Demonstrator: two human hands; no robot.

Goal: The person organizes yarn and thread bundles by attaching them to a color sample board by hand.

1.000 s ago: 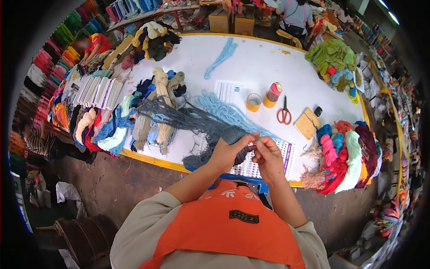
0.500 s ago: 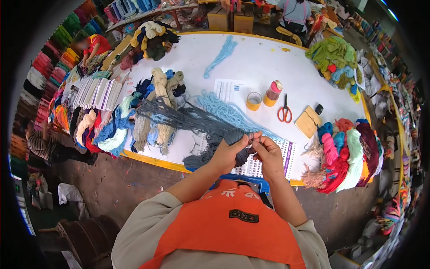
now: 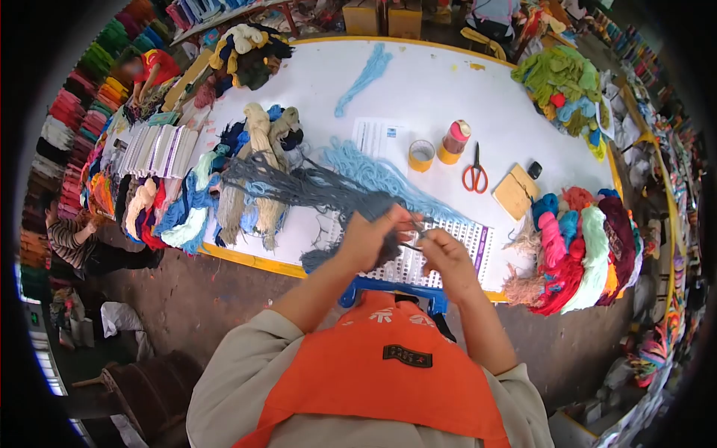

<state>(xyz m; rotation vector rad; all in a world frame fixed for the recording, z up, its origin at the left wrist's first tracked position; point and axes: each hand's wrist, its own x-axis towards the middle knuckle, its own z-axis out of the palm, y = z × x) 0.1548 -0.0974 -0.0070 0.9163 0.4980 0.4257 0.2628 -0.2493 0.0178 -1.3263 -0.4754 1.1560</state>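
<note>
Dark grey yarn (image 3: 314, 187) stretches from the bundles on the left to the table's front edge. My left hand (image 3: 370, 237) is closed around a bunch of it. Close by on the right, my right hand (image 3: 446, 255) pinches a strand of the same yarn, with a short length showing between the two hands. Beneath them lies a white card with rows of holes (image 3: 467, 250) and a purple strip. A light blue skein (image 3: 373, 175) is spread just beyond the grey yarn.
Red-handled scissors (image 3: 475, 175), a tape roll (image 3: 421, 154), a thread cone (image 3: 456, 138) and a tan pad (image 3: 514, 192) lie beyond my hands. Coloured yarn heaps (image 3: 575, 250) stand at right, more bundles (image 3: 258, 138) at left. Another person (image 3: 155, 69) works at far left.
My hands have moved slightly apart, so a strand now shows between them. The grey bunch in my left hand has shifted left. The whole view has moved a little.
</note>
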